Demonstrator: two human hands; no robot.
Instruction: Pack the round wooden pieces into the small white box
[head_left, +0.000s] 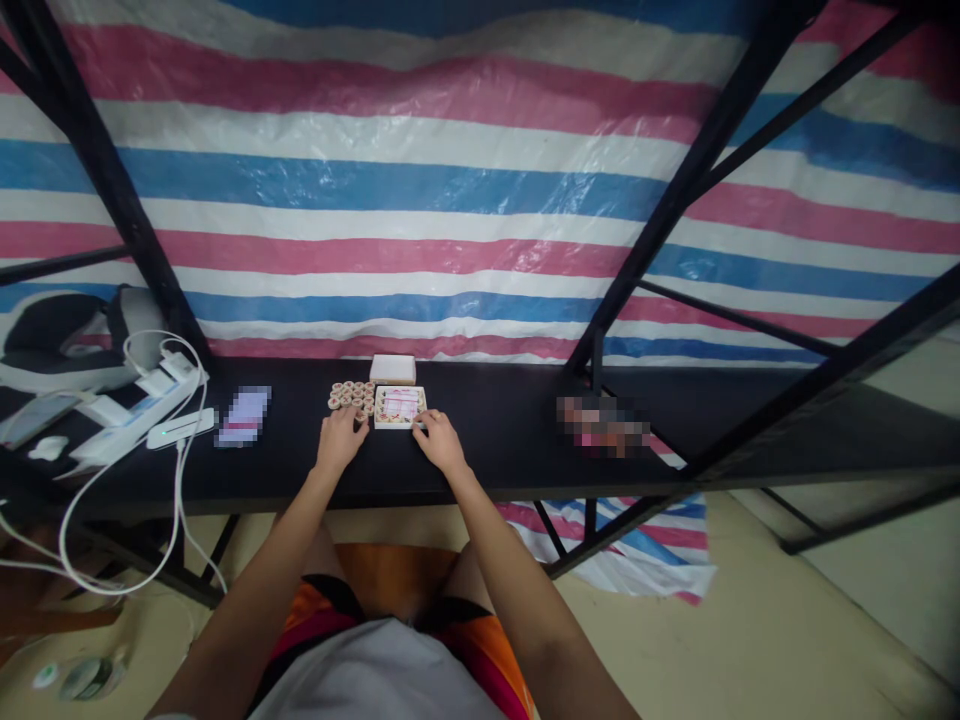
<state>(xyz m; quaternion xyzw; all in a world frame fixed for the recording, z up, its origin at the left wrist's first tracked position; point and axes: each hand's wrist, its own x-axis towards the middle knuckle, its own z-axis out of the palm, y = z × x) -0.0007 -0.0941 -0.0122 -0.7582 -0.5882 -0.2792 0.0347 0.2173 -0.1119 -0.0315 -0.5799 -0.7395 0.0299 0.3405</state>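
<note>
Several small round wood-coloured pieces [346, 390] with red marks sit in a tight group on the black tabletop. My left hand [341, 438] reaches over the near edge of this group, its fingertips touching the nearest pieces and the thumb apart. Right beside the group stands a shallow white open box [377, 425]. More round pieces line its inside edges, and a pink-and-white printed sheet or packet [400, 403] lies in its middle. My right hand [439, 440] grips the box's near right corner with bent fingers. Behind the box rests a pale box lid [393, 369].
To the left are a blurred phone [244, 415], a white device [181, 428], a power strip [142, 410] with cables [64, 530], and a neck pillow [75, 335]. A blurred object [604, 425] lies right. Black metal posts [645, 250] stand before a striped sheet [420, 180].
</note>
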